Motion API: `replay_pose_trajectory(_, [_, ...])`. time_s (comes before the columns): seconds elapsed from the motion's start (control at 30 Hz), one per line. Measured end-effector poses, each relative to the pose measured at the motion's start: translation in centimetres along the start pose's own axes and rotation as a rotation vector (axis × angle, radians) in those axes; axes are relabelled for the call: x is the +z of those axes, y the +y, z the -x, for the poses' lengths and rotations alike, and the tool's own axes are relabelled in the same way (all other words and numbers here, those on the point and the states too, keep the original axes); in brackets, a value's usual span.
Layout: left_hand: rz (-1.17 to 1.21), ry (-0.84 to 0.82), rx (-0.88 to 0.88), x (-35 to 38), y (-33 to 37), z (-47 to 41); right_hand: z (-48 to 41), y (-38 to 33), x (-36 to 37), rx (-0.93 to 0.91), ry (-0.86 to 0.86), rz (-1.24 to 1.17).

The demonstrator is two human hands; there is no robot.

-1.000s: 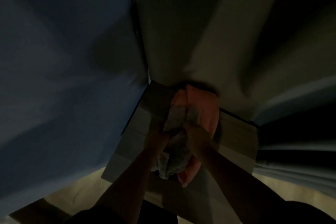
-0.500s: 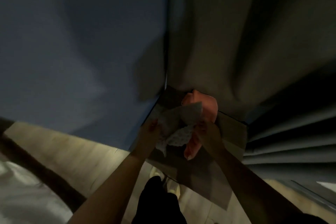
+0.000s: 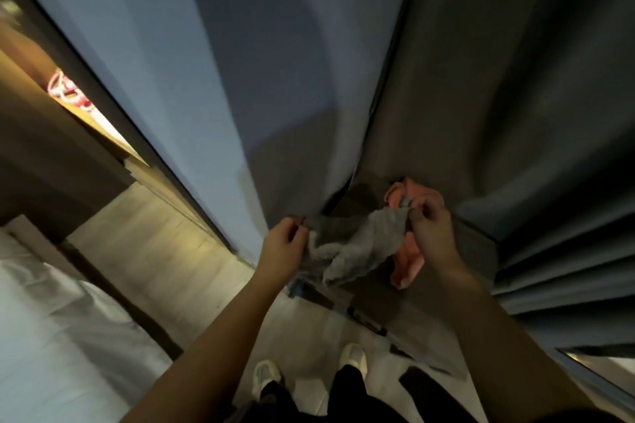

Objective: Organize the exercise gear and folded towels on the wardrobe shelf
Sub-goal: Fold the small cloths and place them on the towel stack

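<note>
A grey towel (image 3: 357, 247) hangs stretched between my two hands above the wardrobe shelf (image 3: 474, 264). My left hand (image 3: 285, 244) pinches its left corner and my right hand (image 3: 429, 227) pinches its right corner. The cloth sags and bunches in the middle. Behind it a pink towel (image 3: 409, 261) lies crumpled on the shelf, partly hidden by the grey one and by my right hand.
A blue-grey wardrobe panel (image 3: 240, 79) rises on the left and dark hanging fabric (image 3: 515, 96) on the right. A white bed (image 3: 51, 336) lies lower left. A side shelf (image 3: 103, 127) with a red-and-white item (image 3: 67, 93) sits at far left. My feet (image 3: 309, 371) stand on pale floor.
My hands have moved apart, pulling the bunched grey towel out into a spread strip. The view has swung left and brightened, bringing the bed, floor and side shelf into sight.
</note>
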State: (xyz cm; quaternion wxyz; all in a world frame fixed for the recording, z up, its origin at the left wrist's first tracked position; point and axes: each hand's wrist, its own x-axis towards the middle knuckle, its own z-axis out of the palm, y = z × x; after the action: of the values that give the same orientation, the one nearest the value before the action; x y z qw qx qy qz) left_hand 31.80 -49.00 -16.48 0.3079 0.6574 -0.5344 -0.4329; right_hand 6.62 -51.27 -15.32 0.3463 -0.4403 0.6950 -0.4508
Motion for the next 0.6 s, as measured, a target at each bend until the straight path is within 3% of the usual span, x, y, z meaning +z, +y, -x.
replay_pose_trajectory(0.27, [0.059, -0.169, 0.040, -2.4, -1.9, 1.2, 4.3, 0.8, 4.1, 0.110, 0.018, 0.029])
replay_pose_trajectory(0.43, [0.067, -0.168, 0.032, -0.5, -1.7, 0.5, 4.2, 4.3, 2.8, 0.272, -0.008, 0.094])
replay_pose_trajectory(0.6, [-0.012, -0.140, 0.036, 2.8, -1.0, -1.9, 1.2, 9.4, 1.2, 0.464, -0.262, 0.335])
